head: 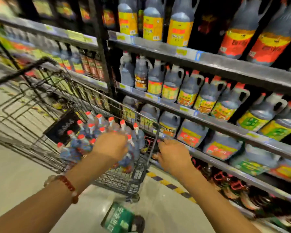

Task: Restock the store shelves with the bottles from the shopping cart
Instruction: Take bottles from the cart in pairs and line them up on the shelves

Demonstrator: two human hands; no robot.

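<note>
A: Head view: why does the left hand [110, 145] curl among the red-capped clear plastic bottles [97, 130] in the black wire shopping cart [124, 180]?

B: Likely choosing one; actual grip hidden. Right hand [172, 153], fingers loose, holds nothing just short of the grey metal shelves [213, 123], probably ready to place.

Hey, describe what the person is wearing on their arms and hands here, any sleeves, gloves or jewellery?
Both forearms are bare, with no sleeves in view and no gloves on either hand. The left wrist carries a beaded bracelet with dark red beads and some pale, translucent ones. The left hand and right hand show no rings that can be made out, though the picture is blurred. The right wrist is bare.
</note>
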